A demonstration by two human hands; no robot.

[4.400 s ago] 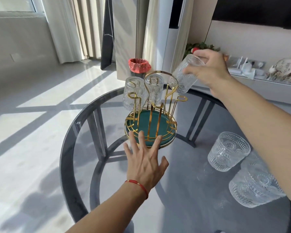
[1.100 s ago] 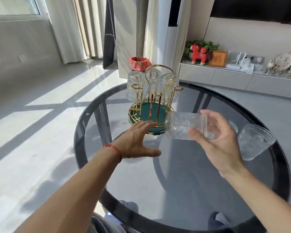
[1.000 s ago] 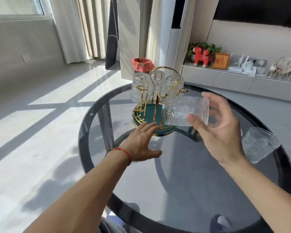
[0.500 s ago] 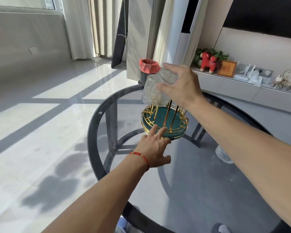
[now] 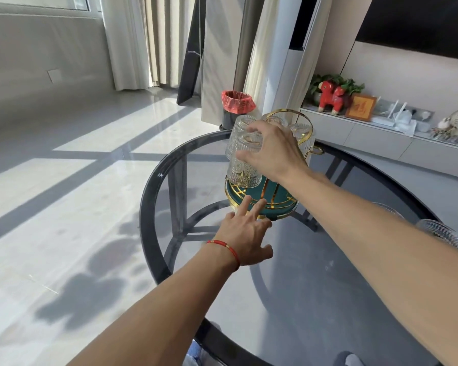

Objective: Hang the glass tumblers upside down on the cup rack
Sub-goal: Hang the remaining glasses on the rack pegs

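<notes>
Nearest, the left hand (image 5: 245, 233) lies on the glass surface (image 5: 296, 299), its fingers (image 5: 245, 206) straight and spread, the tips touching the near rim of the cup rack (image 5: 269, 204). Just beyond them the right hand (image 5: 271, 151) has its fingers (image 5: 251, 129) loosely spread against a tumbler (image 5: 242, 157), upside down over the rack's left side; whether they grip it I cannot tell. Half a second ago that tumbler was held tilted above the rack.
</notes>
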